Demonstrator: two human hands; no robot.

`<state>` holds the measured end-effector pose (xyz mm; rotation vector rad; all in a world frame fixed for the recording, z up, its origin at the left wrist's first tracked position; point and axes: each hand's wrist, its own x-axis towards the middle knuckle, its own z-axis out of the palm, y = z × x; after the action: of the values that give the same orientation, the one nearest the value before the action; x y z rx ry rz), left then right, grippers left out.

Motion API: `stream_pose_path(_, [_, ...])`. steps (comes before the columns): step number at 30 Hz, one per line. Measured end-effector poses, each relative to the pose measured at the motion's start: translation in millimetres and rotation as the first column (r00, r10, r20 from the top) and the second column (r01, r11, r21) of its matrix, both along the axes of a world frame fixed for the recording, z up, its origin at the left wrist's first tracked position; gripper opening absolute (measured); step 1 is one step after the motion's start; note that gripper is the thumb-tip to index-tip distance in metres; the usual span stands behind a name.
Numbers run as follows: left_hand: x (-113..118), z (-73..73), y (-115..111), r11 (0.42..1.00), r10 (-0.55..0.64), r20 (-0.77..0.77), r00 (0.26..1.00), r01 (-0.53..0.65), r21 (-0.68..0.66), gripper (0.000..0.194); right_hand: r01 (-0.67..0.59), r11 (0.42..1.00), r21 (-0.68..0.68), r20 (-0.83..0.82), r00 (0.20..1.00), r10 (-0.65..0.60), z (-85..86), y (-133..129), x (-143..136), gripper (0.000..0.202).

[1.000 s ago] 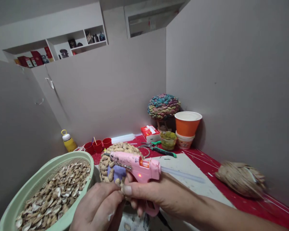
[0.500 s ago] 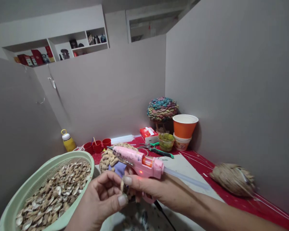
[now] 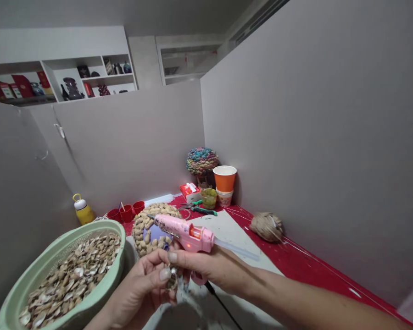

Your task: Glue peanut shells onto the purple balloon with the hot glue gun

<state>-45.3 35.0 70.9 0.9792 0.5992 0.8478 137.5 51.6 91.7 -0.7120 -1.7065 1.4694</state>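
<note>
My right hand (image 3: 213,268) is wrapped round a pink glue gun (image 3: 184,233), its nozzle pointing left and a clear glue stick (image 3: 237,250) coming out of its back. A small light glows on the gun's side. Between thumb and fingers my left hand (image 3: 147,284) pinches a peanut shell (image 3: 172,280), close to my right thumb. Behind the gun sits a purple balloon (image 3: 153,233) partly covered with peanut shells (image 3: 142,245). At my left is a green basket (image 3: 119,266) of loose shell halves (image 3: 72,275).
Along the back stand a yellow bottle (image 3: 84,211), red cups (image 3: 126,213), green-handled pliers (image 3: 204,211), a glass bowl (image 3: 209,198), paper buckets (image 3: 225,178) and a colourful woven dome (image 3: 202,160). A twine ball (image 3: 266,226) lies right. Grey partitions (image 3: 313,137) enclose the table; a cord (image 3: 223,305) trails below the gun.
The camera view has shifted, so the background sits further left and more of the shell-covered balloon shows. My left hand has turned the peanut shell, with its inner side showing more.
</note>
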Motion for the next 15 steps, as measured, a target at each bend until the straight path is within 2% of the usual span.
stream_pose_path(2, [-1.8,-4.8,-6.1,1.000,-0.006,0.012,1.000,0.006,-0.025,0.024,0.035,0.999,-0.012,0.023,0.999,-0.035,-6.8,-5.7,2.4,0.043])
stream_pose_path(4, [-6.0,-9.6,-12.2,0.997,0.037,0.035,0.999,-0.034,-0.068,0.026,0.086,0.996,-0.005,0.041,0.996,-0.086,-15.2,-11.0,5.2,0.045])
stream_pose_path(6, [-11.6,-14.2,-17.9,0.984,0.129,0.065,0.989,-0.120,-0.133,0.027,0.138,0.990,0.004,0.027,0.990,-0.138,-26.0,-15.5,8.0,0.048])
stream_pose_path(9, [-19.6,-21.4,-25.5,0.941,0.280,0.074,0.957,-0.259,-0.217,0.032,0.188,0.982,0.007,-0.025,0.982,-0.188,-45.8,-20.3,10.9,0.041])
stream_pose_path(11, [-23.1,-26.7,-29.2,0.915,0.348,0.064,0.935,-0.324,-0.241,0.035,0.191,0.979,0.072,-0.027,0.981,-0.190,-58.9,-21.3,11.4,0.033])
stream_pose_path(15, [-25.4,-37.1,-31.6,0.888,0.416,0.084,0.906,-0.384,-0.254,0.035,0.128,0.944,0.305,0.020,0.990,-0.141,-77.5,-17.8,10.6,0.028])
